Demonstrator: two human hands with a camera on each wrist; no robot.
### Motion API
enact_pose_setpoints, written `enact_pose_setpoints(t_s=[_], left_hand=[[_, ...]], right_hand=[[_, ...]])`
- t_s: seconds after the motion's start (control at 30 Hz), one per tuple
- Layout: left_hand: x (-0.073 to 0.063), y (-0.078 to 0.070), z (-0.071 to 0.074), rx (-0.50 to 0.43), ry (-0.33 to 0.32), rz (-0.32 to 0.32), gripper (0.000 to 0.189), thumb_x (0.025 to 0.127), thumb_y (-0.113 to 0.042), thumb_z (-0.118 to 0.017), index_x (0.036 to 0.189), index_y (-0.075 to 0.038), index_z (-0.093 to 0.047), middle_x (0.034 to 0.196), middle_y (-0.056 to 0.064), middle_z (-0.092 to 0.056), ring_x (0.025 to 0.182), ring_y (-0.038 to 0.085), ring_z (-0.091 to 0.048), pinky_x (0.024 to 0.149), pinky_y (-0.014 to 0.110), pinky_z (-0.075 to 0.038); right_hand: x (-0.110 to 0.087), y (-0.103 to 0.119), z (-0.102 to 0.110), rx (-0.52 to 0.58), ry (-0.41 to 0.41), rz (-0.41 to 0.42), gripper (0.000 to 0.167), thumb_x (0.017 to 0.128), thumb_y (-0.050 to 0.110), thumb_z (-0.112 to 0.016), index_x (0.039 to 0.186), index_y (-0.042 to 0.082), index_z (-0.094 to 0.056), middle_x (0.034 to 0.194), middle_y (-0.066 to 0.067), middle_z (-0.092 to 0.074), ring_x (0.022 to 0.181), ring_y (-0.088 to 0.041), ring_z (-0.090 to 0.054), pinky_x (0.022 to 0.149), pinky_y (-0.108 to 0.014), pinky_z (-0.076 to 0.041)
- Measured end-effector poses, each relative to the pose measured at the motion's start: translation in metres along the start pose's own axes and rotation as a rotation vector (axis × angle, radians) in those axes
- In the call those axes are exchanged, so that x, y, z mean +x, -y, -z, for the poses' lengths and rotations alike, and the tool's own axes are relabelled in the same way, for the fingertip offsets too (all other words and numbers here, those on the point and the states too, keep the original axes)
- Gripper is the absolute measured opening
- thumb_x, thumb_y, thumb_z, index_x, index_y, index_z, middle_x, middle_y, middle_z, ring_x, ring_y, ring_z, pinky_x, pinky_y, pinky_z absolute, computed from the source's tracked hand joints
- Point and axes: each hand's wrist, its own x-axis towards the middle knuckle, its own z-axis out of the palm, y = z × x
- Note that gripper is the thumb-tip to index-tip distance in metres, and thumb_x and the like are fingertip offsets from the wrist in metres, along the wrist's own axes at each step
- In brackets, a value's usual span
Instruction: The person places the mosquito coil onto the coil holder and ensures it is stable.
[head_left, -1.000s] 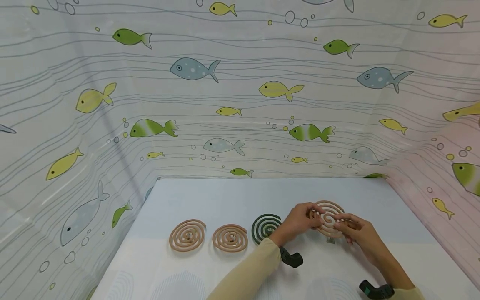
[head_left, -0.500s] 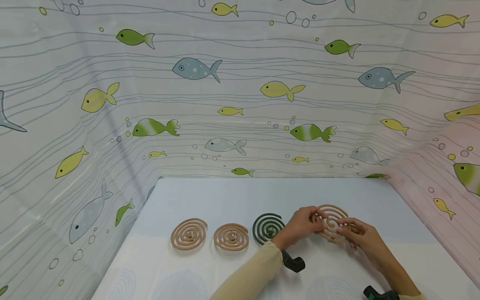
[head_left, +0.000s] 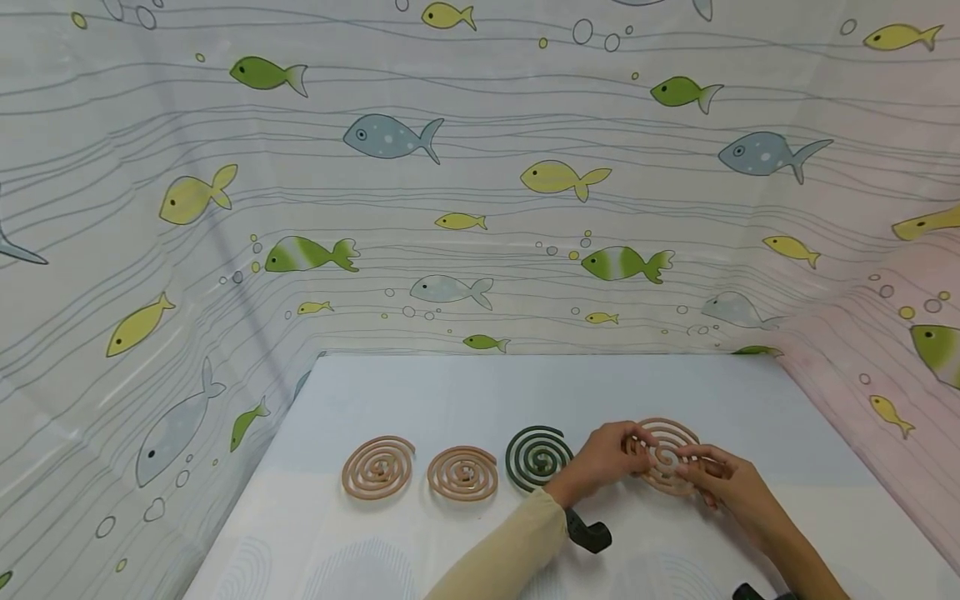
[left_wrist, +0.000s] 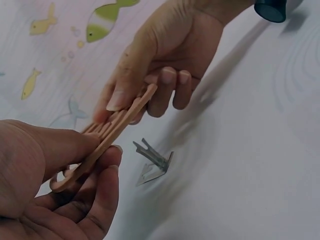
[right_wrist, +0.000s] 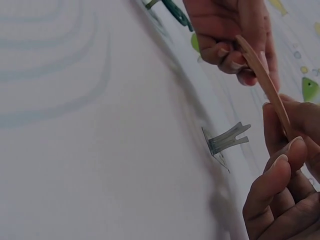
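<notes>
Between both hands a tan mosquito coil (head_left: 666, 456) is held tilted. My left hand (head_left: 602, 458) pinches its left edge between thumb and fingers, and my right hand (head_left: 738, 490) pinches the right edge. In the left wrist view the coil (left_wrist: 102, 146) appears nearly edge-on. Just below it, apart from it, a small metal coil stand (left_wrist: 159, 161) rises from the tabletop with a forked upright tip. The right wrist view shows that same stand (right_wrist: 227, 140) beside the coil (right_wrist: 267, 86). In the head view the coil and hands hide the stand.
To the left, a dark green coil (head_left: 538, 458) and two tan coils, one nearer (head_left: 462, 473) and one at far left (head_left: 378, 468), sit in a row on the white table (head_left: 420, 392). A fish-patterned sheet (head_left: 465, 175) encloses the back and sides.
Both hands have brought the coil slightly toward the person and to the right. The stand's base, visible under the coil one second ago, is now hidden in the head view.
</notes>
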Motion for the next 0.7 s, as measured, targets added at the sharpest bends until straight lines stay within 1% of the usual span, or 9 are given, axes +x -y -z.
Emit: enact_pose_setpoints(t_s=[0.13, 0.3, 0.6, 0.7], left_hand=[[-0.001, 0.002, -0.001, 0.019, 0.011, -0.001, 0.020, 0.090, 0.000, -0.073, 0.109, -0.007, -0.072, 0.071, -0.007, -0.062, 0.061, 0.004, -0.057, 0.056, 0.018, -0.045], [0.000, 0.006, -0.005, 0.060, 0.002, -0.005, 0.019, 0.090, -0.001, -0.073, 0.108, -0.009, -0.072, 0.069, -0.008, -0.060, 0.059, 0.002, -0.055, 0.055, 0.018, -0.043], [0.001, 0.008, -0.010, 0.059, -0.013, 0.011, 0.020, 0.090, 0.001, -0.073, 0.107, -0.009, -0.072, 0.069, -0.007, -0.058, 0.058, 0.002, -0.052, 0.054, 0.018, -0.042], [0.001, 0.008, -0.011, 0.094, -0.018, 0.024, 0.019, 0.090, -0.002, -0.074, 0.107, -0.011, -0.073, 0.069, -0.007, -0.058, 0.058, 0.003, -0.050, 0.053, 0.019, -0.040]], right_hand=[[-0.003, 0.000, 0.001, 0.002, 0.003, -0.038, 0.047, 0.098, 0.027, -0.073, 0.136, 0.003, -0.059, 0.106, -0.014, -0.075, 0.059, -0.009, -0.048, 0.057, -0.032, -0.049], [-0.005, -0.003, 0.002, -0.001, -0.002, -0.052, 0.047, 0.097, 0.027, -0.074, 0.136, 0.004, -0.060, 0.104, -0.014, -0.076, 0.058, -0.008, -0.048, 0.053, -0.029, -0.047], [-0.005, -0.007, 0.003, 0.022, 0.001, -0.044, 0.046, 0.098, 0.026, -0.073, 0.136, 0.004, -0.059, 0.105, -0.015, -0.076, 0.058, -0.007, -0.047, 0.053, -0.028, -0.047], [-0.003, -0.008, 0.002, 0.042, -0.005, -0.062, 0.046, 0.098, 0.026, -0.073, 0.136, 0.003, -0.060, 0.106, -0.014, -0.075, 0.060, -0.008, -0.050, 0.053, -0.028, -0.048]])
